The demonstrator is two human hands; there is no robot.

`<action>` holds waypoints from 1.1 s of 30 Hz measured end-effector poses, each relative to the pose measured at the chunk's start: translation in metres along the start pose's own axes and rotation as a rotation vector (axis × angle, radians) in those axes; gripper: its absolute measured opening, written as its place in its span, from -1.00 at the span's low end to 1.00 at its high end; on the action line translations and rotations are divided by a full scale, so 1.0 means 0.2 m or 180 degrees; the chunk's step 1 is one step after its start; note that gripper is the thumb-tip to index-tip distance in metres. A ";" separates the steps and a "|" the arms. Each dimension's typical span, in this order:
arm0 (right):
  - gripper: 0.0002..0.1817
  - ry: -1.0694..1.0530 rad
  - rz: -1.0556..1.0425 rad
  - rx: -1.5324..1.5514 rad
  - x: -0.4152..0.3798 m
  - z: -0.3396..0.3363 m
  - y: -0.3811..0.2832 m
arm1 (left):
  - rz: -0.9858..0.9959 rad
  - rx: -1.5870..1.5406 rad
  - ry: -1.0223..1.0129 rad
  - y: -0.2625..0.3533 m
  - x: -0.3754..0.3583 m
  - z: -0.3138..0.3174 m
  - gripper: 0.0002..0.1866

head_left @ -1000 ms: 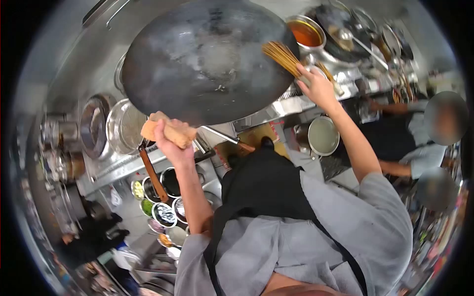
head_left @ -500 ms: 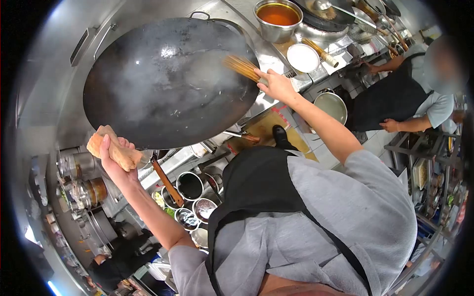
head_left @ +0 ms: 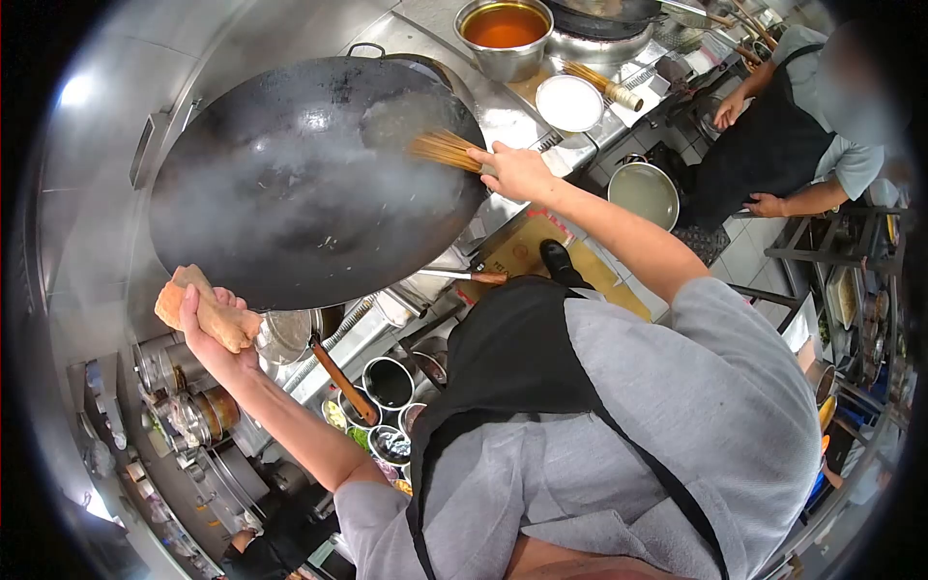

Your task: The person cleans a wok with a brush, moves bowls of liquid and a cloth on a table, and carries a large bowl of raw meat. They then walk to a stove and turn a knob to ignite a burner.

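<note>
Head view: left hand (head_left: 220, 333) squeezes a folded tan cloth (head_left: 215, 311) at the wok's (head_left: 309, 193) lower-left rim. Right hand (head_left: 517, 174) grips a bamboo brush (head_left: 447, 150), fingers closed, bristles over the wok's right side. Steam hangs over it.

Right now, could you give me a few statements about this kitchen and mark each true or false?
1. The right hand holds a brush of thin sticks. True.
2. The left hand is empty. False: it grips a folded cloth by the rim of the wok.
3. Pale haze hangs over the wok. True.
4. The metal pot of orange liquid sits inside the wok. False: it stands beside it.
</note>
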State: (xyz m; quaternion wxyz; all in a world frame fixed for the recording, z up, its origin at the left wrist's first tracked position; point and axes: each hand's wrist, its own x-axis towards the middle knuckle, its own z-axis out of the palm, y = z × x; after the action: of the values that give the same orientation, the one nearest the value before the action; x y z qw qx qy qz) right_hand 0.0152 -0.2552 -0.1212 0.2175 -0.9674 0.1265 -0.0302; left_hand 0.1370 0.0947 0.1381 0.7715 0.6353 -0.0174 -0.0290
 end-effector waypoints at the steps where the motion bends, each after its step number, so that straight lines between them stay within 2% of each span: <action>1: -0.46 0.0042 -0.0061 0.0001 0.00 0.02 0.01 | 0.0004 -0.0001 -0.0010 0.01 0.00 0.01 -0.67; 15: -0.47 -0.0060 -0.0039 0.0014 0.08 0.07 0.01 | 0.0027 0.0107 -0.0007 0.08 0.08 0.13 -0.65; 17: -0.46 -0.0070 -0.0044 0.0023 0.09 0.06 0.02 | -0.0003 0.0078 -0.0344 0.10 0.11 0.12 -0.64; 23: -0.46 -0.0093 -0.0047 0.0052 0.10 0.04 0.02 | 0.0081 0.0181 -0.0095 0.15 0.11 0.25 -0.61; 24: -0.47 -0.0098 -0.0075 0.0058 0.10 0.04 0.03 | 0.0122 0.0162 -0.0285 0.15 0.14 0.24 -0.60; 33: -0.46 -0.0264 -0.0203 0.0228 0.12 0.04 0.06 | 0.0201 0.0491 -0.0436 0.24 0.10 0.43 -0.56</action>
State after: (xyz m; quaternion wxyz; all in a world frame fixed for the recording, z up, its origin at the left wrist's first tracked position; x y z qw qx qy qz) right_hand 0.0368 -0.2687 -0.1346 0.2561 -0.9629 0.0854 -0.0016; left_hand 0.1533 0.0174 0.2021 0.7178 0.6885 -0.0924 -0.0466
